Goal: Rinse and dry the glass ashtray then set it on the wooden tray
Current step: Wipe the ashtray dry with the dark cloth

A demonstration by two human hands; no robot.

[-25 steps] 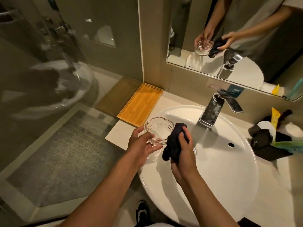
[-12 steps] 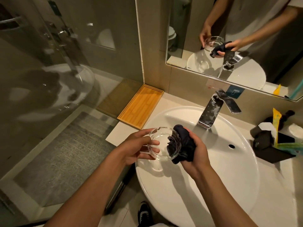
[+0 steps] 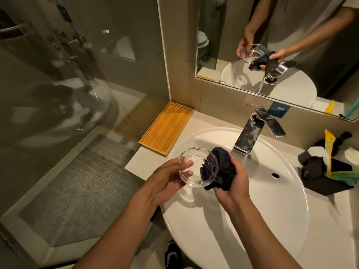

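Note:
My left hand (image 3: 171, 179) grips the clear glass ashtray (image 3: 196, 171) by its left rim and holds it tilted above the left edge of the white sink basin (image 3: 272, 210). My right hand (image 3: 236, 183) is closed on a bunched dark cloth (image 3: 221, 169). The cloth is pressed against the ashtray's right side, and part of it reaches into the bowl. The wooden tray (image 3: 167, 127) lies on the counter in the back left corner, beyond the ashtray, with nothing on it.
A chrome faucet (image 3: 252, 131) stands behind the basin. Dark boxes and coloured packets (image 3: 326, 169) crowd the counter at right. A mirror (image 3: 281, 45) hangs above. A glass shower partition (image 3: 58, 94) closes off the left, right beside the tray.
The ashtray has tipped from upright onto its side, mouth toward the cloth. My right hand has pushed the cloth from the outer rim into the bowl.

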